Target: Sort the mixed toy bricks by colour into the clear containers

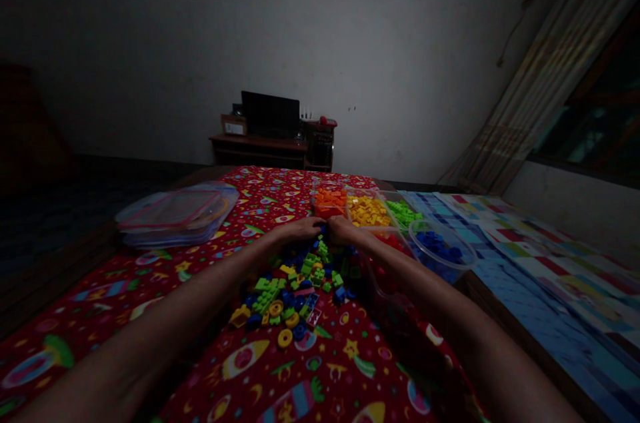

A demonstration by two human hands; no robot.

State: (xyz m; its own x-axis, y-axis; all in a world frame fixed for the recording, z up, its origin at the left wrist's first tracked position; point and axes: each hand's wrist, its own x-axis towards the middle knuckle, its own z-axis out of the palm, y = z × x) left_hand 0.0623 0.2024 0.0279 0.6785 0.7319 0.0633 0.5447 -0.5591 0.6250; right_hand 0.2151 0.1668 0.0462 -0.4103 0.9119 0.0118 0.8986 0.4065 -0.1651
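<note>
A loose pile of toy building bricks (270,294) in green, blue and yellow lies on a red patterned cloth (330,370). At its far end my left hand (304,228) and my right hand (343,230) are close together, fingers bent inward. Dark blue toy bricks (324,230) show between the fingertips, and both hands look closed on them. The dim light hides the exact grip. Just beyond the hands stands a clear container of orange bricks (331,199). Yellow wheel-like pieces (285,338) lie at the near edge of the pile.
Clear containers hold yellow bricks (369,211), green bricks (403,214) and red bricks (393,240). A round tub (470,256) with blue bricks stands at the right. Stacked clear lids (175,213) lie at the left. Beyond the cloth, a monitor (271,114) stands on a desk.
</note>
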